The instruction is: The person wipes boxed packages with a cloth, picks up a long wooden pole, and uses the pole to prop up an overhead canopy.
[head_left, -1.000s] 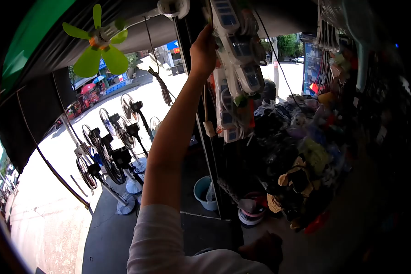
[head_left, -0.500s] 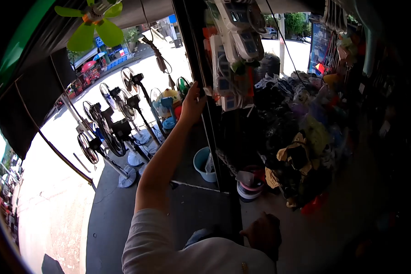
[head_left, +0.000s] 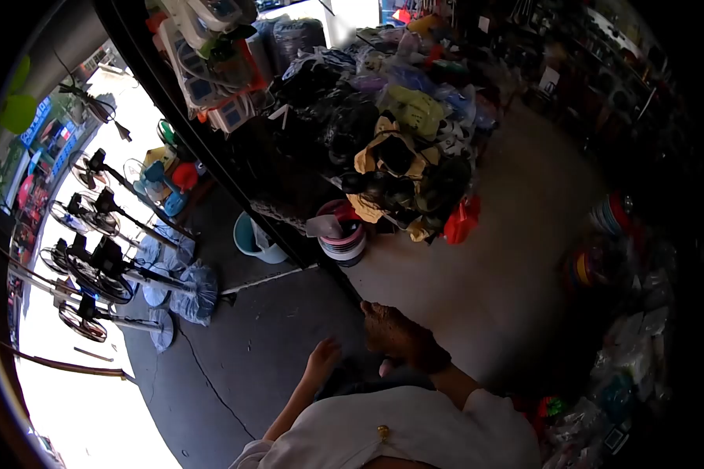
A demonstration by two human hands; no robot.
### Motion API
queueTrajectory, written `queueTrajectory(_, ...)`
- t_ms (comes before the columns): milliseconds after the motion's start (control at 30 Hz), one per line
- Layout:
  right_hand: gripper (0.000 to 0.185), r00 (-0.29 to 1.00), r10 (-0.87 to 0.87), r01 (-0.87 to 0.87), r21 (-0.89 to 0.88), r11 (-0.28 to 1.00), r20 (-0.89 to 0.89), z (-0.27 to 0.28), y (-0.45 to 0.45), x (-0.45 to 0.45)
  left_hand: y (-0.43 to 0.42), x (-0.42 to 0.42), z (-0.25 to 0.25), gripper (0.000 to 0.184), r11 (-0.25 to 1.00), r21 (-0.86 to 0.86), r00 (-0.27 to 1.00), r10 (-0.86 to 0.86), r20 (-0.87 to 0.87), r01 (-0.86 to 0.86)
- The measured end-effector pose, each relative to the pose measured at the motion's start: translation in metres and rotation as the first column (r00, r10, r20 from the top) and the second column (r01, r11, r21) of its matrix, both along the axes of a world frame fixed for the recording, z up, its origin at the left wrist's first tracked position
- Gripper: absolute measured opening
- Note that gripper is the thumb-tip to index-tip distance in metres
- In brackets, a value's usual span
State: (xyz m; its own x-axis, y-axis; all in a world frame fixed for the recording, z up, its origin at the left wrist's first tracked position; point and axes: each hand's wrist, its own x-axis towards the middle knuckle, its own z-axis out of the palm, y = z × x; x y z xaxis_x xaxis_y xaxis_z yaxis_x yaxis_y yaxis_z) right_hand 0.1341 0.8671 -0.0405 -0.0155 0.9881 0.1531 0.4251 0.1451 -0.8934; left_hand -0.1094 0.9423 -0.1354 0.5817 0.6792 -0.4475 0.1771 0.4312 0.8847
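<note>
Low in front of my body is my left hand [head_left: 323, 359], above the dark floor [head_left: 266, 328]. Motion blurs its fingertips, and no object shows in it. To its right, my right hand [head_left: 399, 334] is in deep shadow with its fingers curled together. Whatever it holds, if anything, is too dark to make out. The two hands are close but apart. A light shirt [head_left: 446, 422] with a small gold-coloured ornament [head_left: 382, 431] covers my torso.
Standing fans [head_left: 105, 262] with plastic-wrapped bases are at the left. A blue bucket [head_left: 246, 238] and stacked basins [head_left: 343, 246] stand beside a dark post [head_left: 164, 98]. Packaged power strips [head_left: 203, 74] hang above. Bagged goods [head_left: 414, 109] form a pile beyond; more lie lower right.
My left hand has come down from the hanging packages, past the post, to near my body. My right hand is higher in view, and the view has turned right and downward.
</note>
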Motion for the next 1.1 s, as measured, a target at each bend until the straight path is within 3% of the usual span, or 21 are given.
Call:
queueTrajectory(33, 0.056, 0.869, -0.058, 0.09, 0.042, 0.995, -0.491, -0.001, -0.011, -0.008, -0.002, 0.003, 0.001, 0.056, 0.999, 0.001, 0.999, -0.052, 0.003, 0.052)
queueTrajectory(100, 0.057, 0.987, -0.16, 0.157, 0.135, 0.978, 0.018, 0.041, -0.027, -0.033, 0.002, 0.003, 0.005, 0.055, 0.976, 0.151, 0.981, -0.17, 0.092, 0.155)
queueTrajectory(133, 0.057, 0.936, -0.215, 0.17, 0.176, 0.97, 0.279, 0.065, -0.034, -0.046, 0.009, 0.004, 0.023, 0.063, 0.927, 0.251, 0.959, -0.283, -0.02, 0.279)
queueTrajectory(167, 0.056, 0.943, -0.226, 0.194, 0.149, 0.97, 0.244, 0.07, -0.035, -0.062, 0.018, 0.006, 0.037, 0.063, 0.913, 0.256, 0.946, -0.322, -0.019, 0.316)
queueTrajectory(233, 0.053, 0.97, -0.244, 0.244, 0.056, 0.968, 0.009, 0.065, -0.032, -0.096, 0.022, 0.007, 0.055, 0.065, 0.752, 0.485, 0.879, -0.47, -0.081, 0.447)
queueTrajectory(267, 0.051, 0.96, -0.267, 0.268, 0.003, 0.964, -0.084, 0.06, -0.033, -0.109, 0.021, 0.008, 0.058, 0.065, 0.748, 0.474, 0.868, -0.491, -0.076, 0.465)
queueTrajectory(333, 0.048, 0.931, -0.321, 0.312, -0.076, 0.947, -0.172, 0.053, -0.047, -0.124, 0.019, 0.009, 0.063, 0.064, 0.618, 0.371, 0.715, -0.657, -0.239, 0.693)
queueTrajectory(500, 0.041, 0.806, -0.549, 0.503, -0.23, 0.833, -0.223, 0.042, -0.127, -0.119, -0.047, 0.022, 0.052, 0.053, 0.571, 0.24, 0.608, -0.785, -0.122, 0.785)
queueTrajectory(567, 0.038, 0.745, -0.622, 0.561, -0.277, 0.78, -0.242, 0.035, -0.151, -0.109, -0.066, 0.042, 0.049, 0.048, 0.647, 0.32, 0.682, -0.731, 0.005, 0.692)
queueTrajectory(600, 0.037, 0.715, -0.653, 0.587, -0.294, 0.755, -0.25, 0.031, -0.161, -0.101, -0.073, 0.05, 0.043, 0.048, 0.622, 0.325, 0.656, -0.755, 0.007, 0.713)
queueTrajectory(667, 0.034, 0.664, -0.698, 0.622, -0.321, 0.714, -0.269, 0.021, -0.182, -0.081, -0.089, 0.076, 0.034, 0.044, 0.724, 0.206, 0.744, -0.667, -0.032, 0.658)
queueTrajectory(833, 0.028, 0.581, -0.764, 0.67, -0.369, 0.644, -0.279, 0.0, -0.244, 0.0, -0.129, 0.183, 0.05, 0.036, 0.648, 0.136, 0.656, -0.755, -0.012, 0.749)
queueTrajectory(900, 0.025, 0.556, -0.785, 0.686, -0.381, 0.619, -0.275, -0.003, -0.267, 0.04, -0.146, 0.226, 0.054, 0.036, 0.54, 0.383, 0.606, -0.793, -0.067, 0.749)
queueTrajectory(933, 0.024, 0.54, -0.798, 0.694, -0.395, 0.602, -0.268, -0.004, -0.28, 0.059, -0.156, 0.249, 0.058, 0.036, 0.534, 0.379, 0.598, -0.799, -0.067, 0.756)
queueTrajectory(1033, 0.022, 0.511, -0.818, 0.689, -0.441, 0.574, -0.265, -0.006, -0.308, 0.116, -0.199, 0.308, 0.069, 0.037, 0.742, 0.377, 0.786, -0.615, 0.056, 0.554)
queueTrajectory(1100, 0.021, 0.499, -0.828, 0.678, -0.479, 0.558, -0.258, -0.011, -0.321, 0.152, -0.205, 0.336, 0.061, 0.038, 0.788, 0.354, 0.828, -0.557, 0.06, 0.504)
